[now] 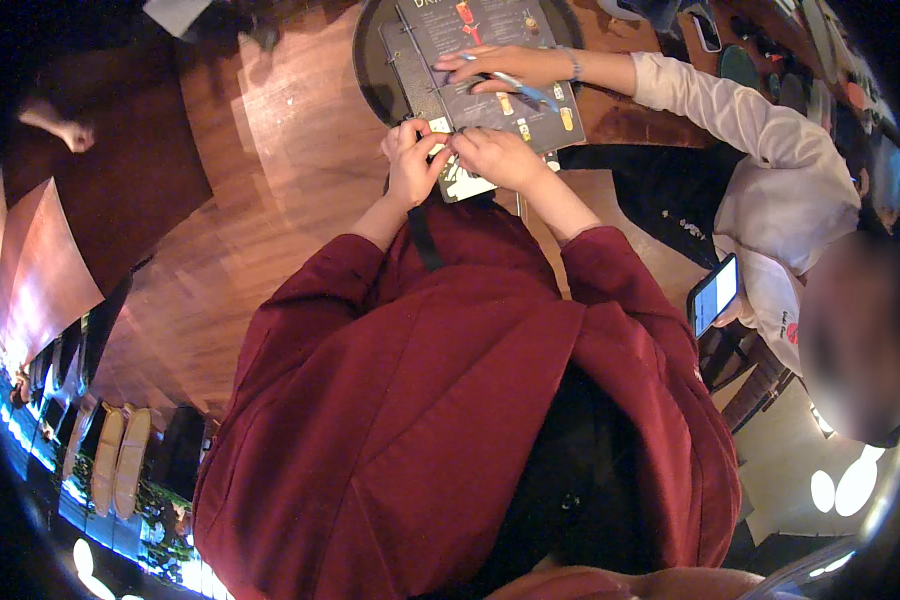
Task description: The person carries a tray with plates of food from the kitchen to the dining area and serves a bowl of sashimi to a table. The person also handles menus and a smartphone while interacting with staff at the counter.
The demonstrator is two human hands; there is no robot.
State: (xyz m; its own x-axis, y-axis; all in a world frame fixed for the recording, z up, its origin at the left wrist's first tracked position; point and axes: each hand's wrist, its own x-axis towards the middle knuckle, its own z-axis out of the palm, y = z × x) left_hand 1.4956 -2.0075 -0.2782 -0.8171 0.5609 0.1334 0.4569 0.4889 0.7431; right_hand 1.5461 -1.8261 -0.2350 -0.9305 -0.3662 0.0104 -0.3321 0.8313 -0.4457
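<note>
My left hand [414,163] and my right hand [499,159] meet fingertip to fingertip at the near left corner of an open drinks menu [487,45]. Something small and dark shows between my left fingers; most of it is hidden. My right fingers are bent against the same spot, and what they grip cannot be made out. Below them lies a black-and-white printed card or page [461,186]. The menu's black binder strip [418,67] runs along its left side. Under the menu, a round dark tray [370,64] shows its rim.
At my right, a co-worker's hand [521,66] with a pen [521,88] rests over the menu. Their other hand holds a lit phone [712,295]. Another phone [706,31] lies at the back right of the wooden table [622,112]. A person's hand [75,137] shows far left.
</note>
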